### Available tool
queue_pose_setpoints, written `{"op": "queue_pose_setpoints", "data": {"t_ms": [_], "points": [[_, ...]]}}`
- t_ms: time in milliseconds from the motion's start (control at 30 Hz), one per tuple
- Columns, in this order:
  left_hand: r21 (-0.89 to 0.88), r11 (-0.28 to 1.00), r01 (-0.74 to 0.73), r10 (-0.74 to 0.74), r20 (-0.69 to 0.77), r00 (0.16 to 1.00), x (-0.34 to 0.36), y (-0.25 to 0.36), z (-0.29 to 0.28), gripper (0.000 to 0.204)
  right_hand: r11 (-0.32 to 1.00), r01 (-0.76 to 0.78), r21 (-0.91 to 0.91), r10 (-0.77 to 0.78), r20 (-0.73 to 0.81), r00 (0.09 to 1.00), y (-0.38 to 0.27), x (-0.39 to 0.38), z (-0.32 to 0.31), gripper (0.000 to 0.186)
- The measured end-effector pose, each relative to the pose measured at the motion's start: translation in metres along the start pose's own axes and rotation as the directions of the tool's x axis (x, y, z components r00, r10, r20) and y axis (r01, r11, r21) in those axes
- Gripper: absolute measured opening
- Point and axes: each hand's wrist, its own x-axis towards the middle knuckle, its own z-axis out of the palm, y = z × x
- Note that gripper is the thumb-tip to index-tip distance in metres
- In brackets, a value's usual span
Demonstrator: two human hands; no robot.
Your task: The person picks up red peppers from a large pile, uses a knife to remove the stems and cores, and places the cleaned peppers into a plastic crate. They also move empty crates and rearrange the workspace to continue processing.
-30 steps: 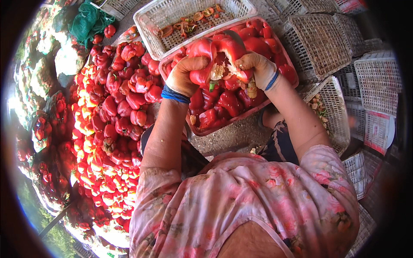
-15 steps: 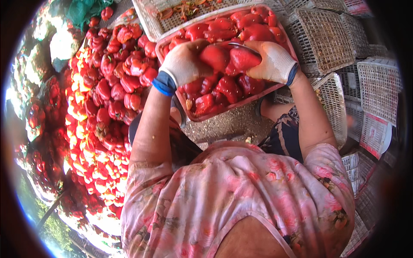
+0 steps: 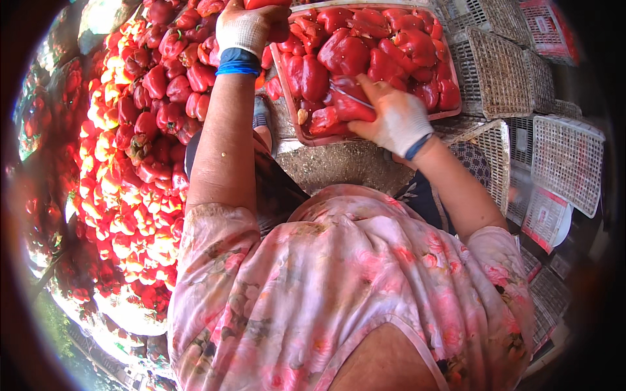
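My left hand (image 3: 244, 29), in a stained white glove with a blue band, is closed around a red pepper (image 3: 264, 4) at the top edge, beyond the left side of the pink crate (image 3: 313, 139). My right hand (image 3: 391, 117), gloved alike, is over the crate's near part, fingers curled round what looks like a thin metal knife (image 3: 349, 93), its handle mostly hidden in the grip. The blade lies against glossy red peppers (image 3: 342, 52) that fill the crate.
A large heap of red peppers (image 3: 156, 85) covers the left side. Several plastic mesh crates (image 3: 564, 159) are stacked and leaning on the right. My shod foot (image 3: 261, 114) shows between heap and crate, on speckled ground (image 3: 332, 163).
The opened pepper is no longer held between both hands. My left hand has moved up and left with a pepper; my right hand sits lower in the crate. The view has shifted.
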Motion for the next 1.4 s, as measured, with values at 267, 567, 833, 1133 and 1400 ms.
{"op": "queue_pose_setpoints", "data": {"t_ms": [267, 567, 833, 1133, 1400], "points": [[-0.045, 0.997, -0.062, 0.060, -0.057, 0.997, -0.003, 0.004, -0.028, 0.039, 0.962, -0.257, -0.092, 0.266, 0.105, 0.958, -0.072, 0.041, 0.105, 0.089], [0.031, 0.999, 0.008, -0.005, -0.073, 0.997, -0.024, 0.015, -0.057, 0.046, 0.841, -0.540, -0.016, 0.540, 0.071, 0.839, -0.086, 0.065, 0.135, 0.075], [-0.176, 0.984, 0.012, -0.006, 0.036, 0.999, -0.010, -0.007, -0.062, 0.040, 0.809, -0.579, 0.103, 0.570, 0.105, 0.815, -0.077, 0.066, 0.163, 0.061], [-0.606, 0.597, 0.526, -0.221, 0.506, 0.834, -0.010, -0.008, -0.011, 0.058, 0.781, -0.404, 0.476, 0.404, 0.109, 0.908, -0.038, 0.052, 0.129, 0.045], [-0.583, 0.468, 0.664, -0.311, 0.595, 0.741, -0.014, -0.042, 0.030, 0.055, 0.884, 0.189, 0.428, 0.161, -0.657, 0.737, 0.007, 0.036, 0.032, 0.058]]}}
